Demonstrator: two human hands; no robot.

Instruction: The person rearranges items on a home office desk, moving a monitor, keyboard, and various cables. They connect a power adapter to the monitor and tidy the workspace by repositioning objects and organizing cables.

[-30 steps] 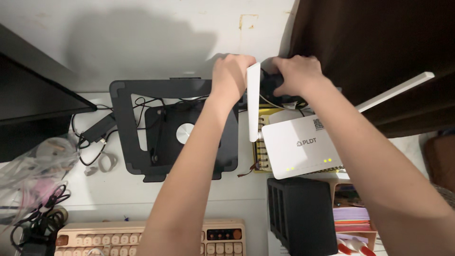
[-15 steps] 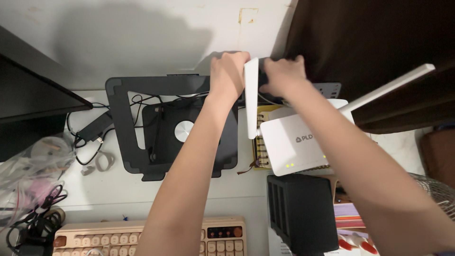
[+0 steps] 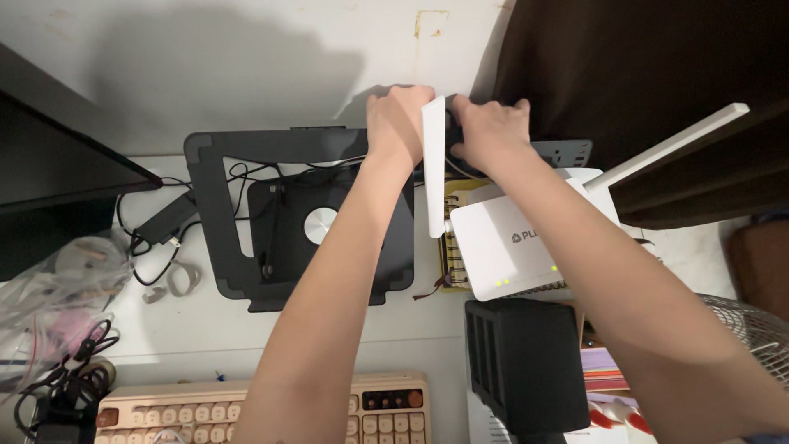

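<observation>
Our left hand (image 3: 400, 123) and right hand (image 3: 486, 130) reach together to the back of the desk, against the white wall (image 3: 246, 57), one on either side of an upright white antenna (image 3: 434, 164). Both hands are curled closed around a dark object (image 3: 454, 138) wedged between them; we cannot tell what it is, since the fingers and the antenna cover most of it. A grey power strip (image 3: 567, 153) runs off to the right behind the right wrist, only its far end visible.

Just below the hands sits one white router (image 3: 501, 247) with two antennas: the upright one and a second (image 3: 670, 146) slanting up to the right across a dark brown curtain (image 3: 641, 74). Three small lights glow along the router's near edge; our right forearm hides its right half. It rests on a yellow spiral notebook (image 3: 453, 247), mostly covered.

To the left lies one dark laptop stand (image 3: 226, 222) with black cables (image 3: 156, 238) tangled beside it. One black box (image 3: 526, 362) stands below the router. One pink-and-cream keyboard (image 3: 156, 411) is cut off at the bottom edge, and a dark monitor (image 3: 49, 173) is cut off at the left.
</observation>
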